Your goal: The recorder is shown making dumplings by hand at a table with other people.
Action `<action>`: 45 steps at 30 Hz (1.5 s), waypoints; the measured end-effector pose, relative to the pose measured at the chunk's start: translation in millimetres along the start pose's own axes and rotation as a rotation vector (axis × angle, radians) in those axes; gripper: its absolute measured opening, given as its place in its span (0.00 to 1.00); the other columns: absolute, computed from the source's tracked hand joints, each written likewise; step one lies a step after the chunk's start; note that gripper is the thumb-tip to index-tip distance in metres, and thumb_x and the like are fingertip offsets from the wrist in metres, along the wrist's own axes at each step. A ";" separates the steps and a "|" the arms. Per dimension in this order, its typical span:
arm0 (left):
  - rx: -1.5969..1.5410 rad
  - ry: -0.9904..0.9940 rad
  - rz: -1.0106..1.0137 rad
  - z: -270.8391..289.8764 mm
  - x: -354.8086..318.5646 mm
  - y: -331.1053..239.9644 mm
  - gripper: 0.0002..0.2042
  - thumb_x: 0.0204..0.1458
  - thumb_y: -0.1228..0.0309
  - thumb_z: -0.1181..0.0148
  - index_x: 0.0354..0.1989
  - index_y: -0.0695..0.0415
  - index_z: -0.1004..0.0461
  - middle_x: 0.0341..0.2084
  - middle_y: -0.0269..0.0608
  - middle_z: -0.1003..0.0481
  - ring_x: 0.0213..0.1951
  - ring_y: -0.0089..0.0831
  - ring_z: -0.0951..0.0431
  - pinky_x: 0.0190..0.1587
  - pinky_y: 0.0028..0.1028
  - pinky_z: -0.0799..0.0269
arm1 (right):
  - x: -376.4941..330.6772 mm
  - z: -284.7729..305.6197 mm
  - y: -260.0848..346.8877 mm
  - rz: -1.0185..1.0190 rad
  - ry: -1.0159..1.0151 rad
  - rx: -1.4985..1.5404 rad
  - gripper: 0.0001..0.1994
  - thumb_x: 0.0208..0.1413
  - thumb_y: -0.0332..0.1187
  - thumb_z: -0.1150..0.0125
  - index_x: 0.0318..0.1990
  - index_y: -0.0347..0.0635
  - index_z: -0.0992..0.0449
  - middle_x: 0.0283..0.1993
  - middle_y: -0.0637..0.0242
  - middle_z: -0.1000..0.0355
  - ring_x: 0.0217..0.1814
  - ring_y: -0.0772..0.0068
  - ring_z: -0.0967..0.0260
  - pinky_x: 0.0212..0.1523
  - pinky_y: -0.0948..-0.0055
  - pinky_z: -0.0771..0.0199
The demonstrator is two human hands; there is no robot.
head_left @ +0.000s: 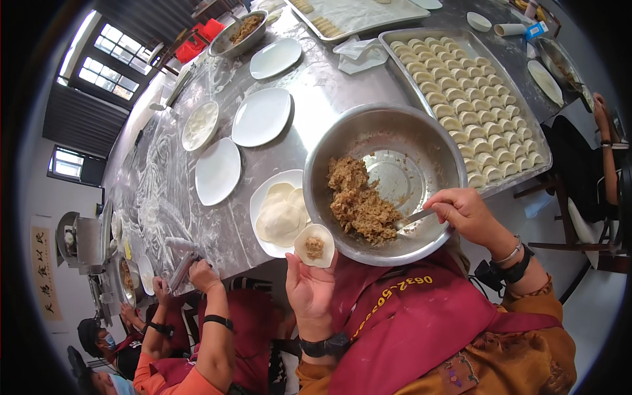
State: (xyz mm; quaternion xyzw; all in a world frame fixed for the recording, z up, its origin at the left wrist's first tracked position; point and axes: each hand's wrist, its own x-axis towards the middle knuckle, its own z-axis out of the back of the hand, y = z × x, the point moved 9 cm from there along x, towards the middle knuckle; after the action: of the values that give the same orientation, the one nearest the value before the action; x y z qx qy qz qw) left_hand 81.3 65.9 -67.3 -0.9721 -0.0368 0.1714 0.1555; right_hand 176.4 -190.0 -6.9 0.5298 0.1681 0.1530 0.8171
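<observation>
My left hand holds up a round dumpling wrapper with a small lump of filling at its centre. The wrapper rests open on the fingers, beside the bowl's left rim. In my right hand is the handle of a metal utensil, whose working end sits in the brown minced filling, so its shape is hidden. That filling lies along the left and lower part of a large steel bowl. A stack of wrappers lies on a white plate left of the bowl.
Rows of shaped dumplings fill a metal tray at the far right. White plates stand on the floury steel table. A co-worker's hands grip a roller-like tool at left. Another person sits at right.
</observation>
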 end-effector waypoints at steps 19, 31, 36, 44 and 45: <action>0.002 -0.013 0.026 3.3 -2.3 8.1 0.21 0.58 0.60 0.57 0.57 0.58 0.43 0.54 0.46 0.36 0.56 0.42 0.36 0.55 0.48 0.39 | 5.3 -4.9 13.8 0.221 0.154 0.015 0.07 0.50 0.24 0.47 0.36 0.37 0.24 0.30 0.63 0.28 0.31 0.72 0.31 0.33 0.77 0.32; 0.020 -0.020 0.020 4.9 -6.0 8.8 0.21 0.58 0.61 0.57 0.56 0.59 0.42 0.53 0.46 0.35 0.55 0.43 0.35 0.56 0.48 0.39 | 6.9 12.5 15.8 0.199 0.025 -0.115 0.06 0.50 0.25 0.47 0.34 0.36 0.25 0.24 0.63 0.29 0.26 0.73 0.32 0.28 0.76 0.33; 0.020 -0.049 0.023 9.9 -2.8 10.4 0.20 0.59 0.61 0.57 0.56 0.59 0.41 0.53 0.46 0.35 0.55 0.43 0.35 0.56 0.48 0.39 | 3.1 0.4 -5.9 -0.015 -0.002 0.075 0.07 0.52 0.26 0.48 0.33 0.35 0.24 0.20 0.67 0.31 0.21 0.80 0.37 0.24 0.80 0.36; 0.009 -0.063 0.029 17.2 -3.2 9.9 0.20 0.59 0.61 0.57 0.56 0.59 0.41 0.53 0.45 0.35 0.55 0.42 0.35 0.56 0.48 0.40 | 7.5 -8.1 11.1 0.153 0.070 0.078 0.07 0.52 0.26 0.48 0.34 0.35 0.24 0.24 0.66 0.29 0.23 0.80 0.35 0.26 0.80 0.35; 0.017 -0.013 0.041 10.5 -4.1 9.6 0.20 0.59 0.63 0.57 0.56 0.59 0.41 0.54 0.44 0.35 0.55 0.40 0.36 0.57 0.45 0.41 | 7.7 -10.5 12.3 0.159 0.088 0.081 0.07 0.52 0.26 0.48 0.34 0.35 0.24 0.25 0.66 0.29 0.24 0.80 0.35 0.26 0.81 0.35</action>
State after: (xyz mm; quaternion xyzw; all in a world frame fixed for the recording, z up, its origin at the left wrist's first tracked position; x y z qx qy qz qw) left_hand 74.0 59.3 -78.4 -0.9703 -0.0163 0.1810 0.1599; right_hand 177.8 -173.3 -0.5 0.5669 0.1675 0.2337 0.7720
